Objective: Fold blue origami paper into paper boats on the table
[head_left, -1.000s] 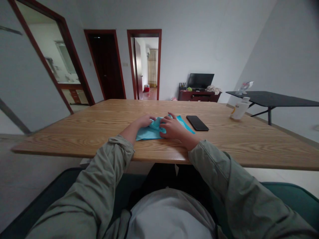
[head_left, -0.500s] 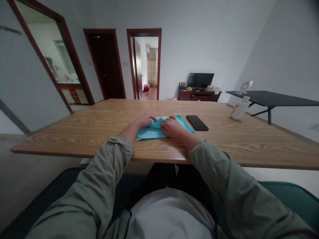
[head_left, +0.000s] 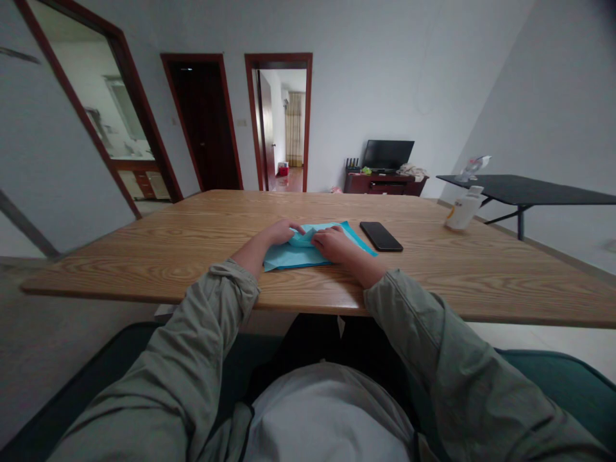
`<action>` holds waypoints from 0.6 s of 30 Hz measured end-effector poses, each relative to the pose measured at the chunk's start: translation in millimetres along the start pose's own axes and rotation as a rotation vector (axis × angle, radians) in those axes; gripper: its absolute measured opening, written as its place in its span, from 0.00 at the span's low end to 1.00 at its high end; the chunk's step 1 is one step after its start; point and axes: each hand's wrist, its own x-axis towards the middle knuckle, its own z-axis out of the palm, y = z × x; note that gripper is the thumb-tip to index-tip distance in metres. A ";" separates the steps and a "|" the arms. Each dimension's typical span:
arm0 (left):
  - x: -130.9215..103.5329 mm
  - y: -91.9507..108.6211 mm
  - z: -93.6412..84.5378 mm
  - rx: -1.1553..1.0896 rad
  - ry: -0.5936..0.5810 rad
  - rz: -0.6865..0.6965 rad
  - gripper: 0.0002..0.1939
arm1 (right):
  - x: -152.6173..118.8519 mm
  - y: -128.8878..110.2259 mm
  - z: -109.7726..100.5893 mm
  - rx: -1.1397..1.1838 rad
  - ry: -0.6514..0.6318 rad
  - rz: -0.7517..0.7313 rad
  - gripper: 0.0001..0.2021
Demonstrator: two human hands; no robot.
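A light-blue sheet of paper (head_left: 293, 258), partly folded, lies on the wooden table in front of me. Its far right edge shows a deeper blue side. My left hand (head_left: 283, 231) rests on the sheet's left part, fingers bent at a raised fold. On the right, my right hand (head_left: 331, 242) has its fingers curled together and pressed on the same fold. The raised middle of the paper sits between both hands. My fingertips are partly hidden by the fold and the hands themselves.
A black phone (head_left: 381, 237) lies just right of the paper. Farther right stands a white translucent bottle (head_left: 464, 209). The wooden table (head_left: 192, 256) has its front edge close to my body. Beyond it are a black folding table (head_left: 524, 189) and a television (head_left: 387, 155) on a low cabinet.
My right hand's fingers have drawn closer together on the fold, and the hand looks slightly flatter. The left hand and the paper are nearly where they were.
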 end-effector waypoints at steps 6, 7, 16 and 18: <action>2.4 -4.3 1.1 -0.026 0.020 0.008 0.28 | -1.0 3.4 -2.1 0.049 -0.021 -0.008 0.15; 3.5 -5.9 1.6 -0.023 0.018 0.011 0.28 | -0.9 3.3 -2.5 0.053 -0.032 -0.001 0.15; 6.5 -8.8 2.4 -0.020 -0.001 0.047 0.28 | 6.1 4.0 3.2 0.052 -0.060 0.075 0.16; 6.1 -7.7 2.2 -0.033 0.002 0.036 0.28 | 5.9 4.1 3.4 0.047 -0.055 0.068 0.16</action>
